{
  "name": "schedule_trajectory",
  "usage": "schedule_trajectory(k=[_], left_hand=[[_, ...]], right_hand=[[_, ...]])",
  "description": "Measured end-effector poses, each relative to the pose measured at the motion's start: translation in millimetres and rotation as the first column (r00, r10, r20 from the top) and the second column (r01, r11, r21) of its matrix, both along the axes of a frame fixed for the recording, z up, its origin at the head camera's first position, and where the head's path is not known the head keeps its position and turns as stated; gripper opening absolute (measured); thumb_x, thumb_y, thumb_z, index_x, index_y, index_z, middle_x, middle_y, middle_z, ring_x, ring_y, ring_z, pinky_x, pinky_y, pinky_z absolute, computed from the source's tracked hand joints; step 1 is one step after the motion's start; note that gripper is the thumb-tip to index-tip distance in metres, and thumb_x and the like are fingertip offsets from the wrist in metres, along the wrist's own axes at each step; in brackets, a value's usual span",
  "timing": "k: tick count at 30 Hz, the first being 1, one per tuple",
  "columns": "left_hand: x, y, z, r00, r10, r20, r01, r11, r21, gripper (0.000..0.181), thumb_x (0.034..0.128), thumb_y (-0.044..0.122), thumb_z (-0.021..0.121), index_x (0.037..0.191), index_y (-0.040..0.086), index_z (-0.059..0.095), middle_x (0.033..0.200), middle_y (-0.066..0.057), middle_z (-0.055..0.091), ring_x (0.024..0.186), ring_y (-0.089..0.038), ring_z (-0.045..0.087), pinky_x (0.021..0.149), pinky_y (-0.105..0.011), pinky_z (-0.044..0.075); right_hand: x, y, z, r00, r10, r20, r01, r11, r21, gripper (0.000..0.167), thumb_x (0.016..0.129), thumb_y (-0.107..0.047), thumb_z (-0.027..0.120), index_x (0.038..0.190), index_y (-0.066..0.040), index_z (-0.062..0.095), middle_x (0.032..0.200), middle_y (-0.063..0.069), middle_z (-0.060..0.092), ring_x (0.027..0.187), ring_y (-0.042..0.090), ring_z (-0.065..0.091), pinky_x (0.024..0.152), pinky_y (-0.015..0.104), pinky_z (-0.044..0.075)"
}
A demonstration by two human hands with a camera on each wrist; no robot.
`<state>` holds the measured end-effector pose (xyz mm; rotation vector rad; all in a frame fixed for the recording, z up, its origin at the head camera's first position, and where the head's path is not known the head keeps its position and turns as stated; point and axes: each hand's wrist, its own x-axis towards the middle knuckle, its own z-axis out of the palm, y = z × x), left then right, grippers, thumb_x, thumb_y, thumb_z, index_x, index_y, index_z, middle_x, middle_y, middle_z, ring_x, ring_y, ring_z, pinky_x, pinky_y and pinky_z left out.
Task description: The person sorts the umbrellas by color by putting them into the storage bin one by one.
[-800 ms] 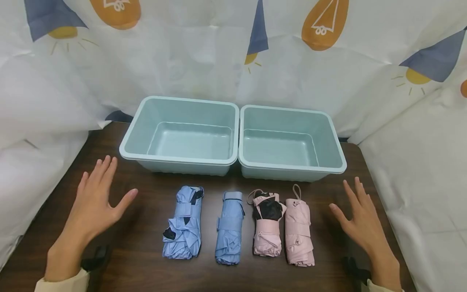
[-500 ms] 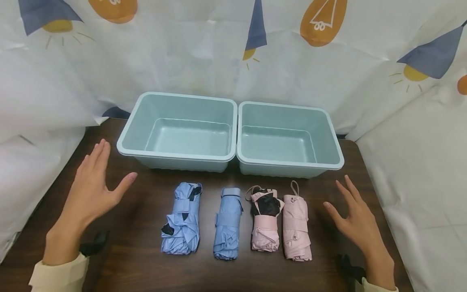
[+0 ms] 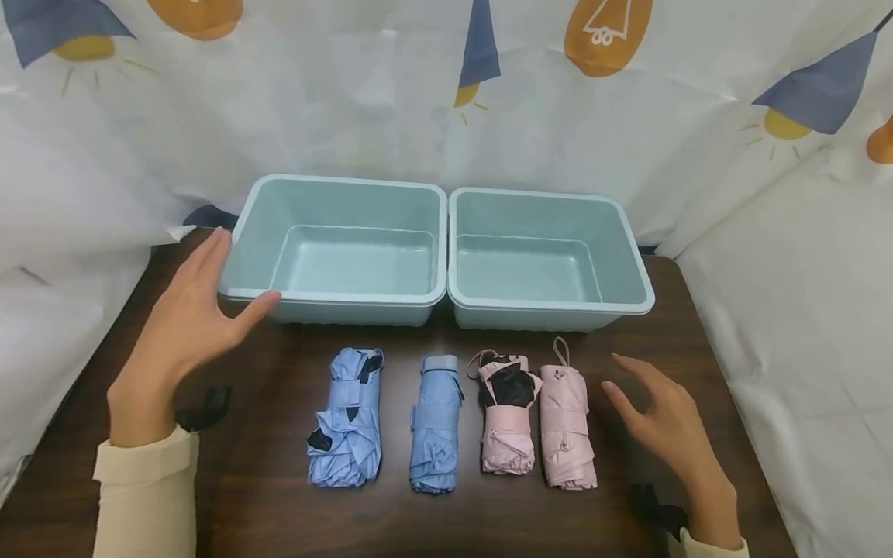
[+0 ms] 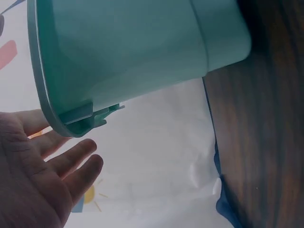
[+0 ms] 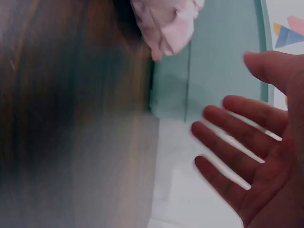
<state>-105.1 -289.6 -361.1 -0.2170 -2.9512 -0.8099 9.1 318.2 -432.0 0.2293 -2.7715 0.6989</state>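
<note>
My left hand [image 3: 187,322] is at the left front corner of the left light-blue bin [image 3: 352,297], fingers straight and thumb spread. In the left wrist view the fingers [image 4: 78,159] are beside the bin's rim; whether they touch it I cannot tell. My right hand [image 3: 666,422] hovers right of a pink folded umbrella [image 3: 567,426], apart from it, holding nothing. A second pink folded umbrella [image 3: 507,442], partly showing black lining, lies left of that one. Farther left are a slim blue folded umbrella [image 3: 435,426] and a looser blue folded umbrella [image 3: 346,426] with black patches.
The right light-blue bin [image 3: 551,304] stands side by side with the left one at the back of the dark wooden table [image 3: 279,511]. A white printed curtain [image 3: 349,101] hangs behind the bins and along both sides.
My left hand has moved forward and right to the left bin's corner. The right hand has shifted left toward the pink umbrella. Umbrellas and bins stay where they were on the table.
</note>
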Motion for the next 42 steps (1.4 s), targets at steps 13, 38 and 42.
schedule_trajectory(k=[13,38,42], left_hand=[[-25.2,7.0,21.6,0.979,0.016,0.204,-0.007,0.999,-0.045,0.109,0.0953,0.068,0.063,0.172,0.019,0.004,0.180,-0.015,0.002,0.157,-0.057,0.020,0.108,-0.088,0.026],[-35.1,9.6,13.8,0.969,-0.046,0.242,0.048,0.999,-0.003,0.125,0.0893,0.065,0.073,0.169,0.020,-0.011,0.178,0.000,-0.016,0.165,-0.047,0.002,0.117,-0.083,0.021],[-35.1,9.9,14.4,0.971,-0.046,0.236,0.050,0.999,-0.012,0.128,0.0875,0.066,0.076,0.169,0.019,-0.012,0.178,-0.001,-0.016,0.166,-0.046,0.002,0.118,-0.082,0.022]], right_hand=[[-1.8,-23,-8.6,0.996,0.079,0.036,-0.078,0.997,-0.030,0.079,0.087,-0.010,0.085,0.158,-0.013,0.050,0.140,0.012,0.070,0.114,0.030,0.071,0.099,0.006,0.040],[12.8,-85,3.5,0.919,-0.166,0.358,0.111,0.979,0.169,0.083,0.095,-0.058,0.070,0.158,-0.008,0.046,0.144,0.031,0.059,0.119,0.052,0.068,0.073,0.067,0.057],[12.9,-85,0.4,0.923,-0.165,0.347,0.111,0.979,0.169,0.083,0.096,-0.056,0.070,0.158,-0.008,0.046,0.144,0.030,0.059,0.122,0.052,0.067,0.076,0.069,0.057]])
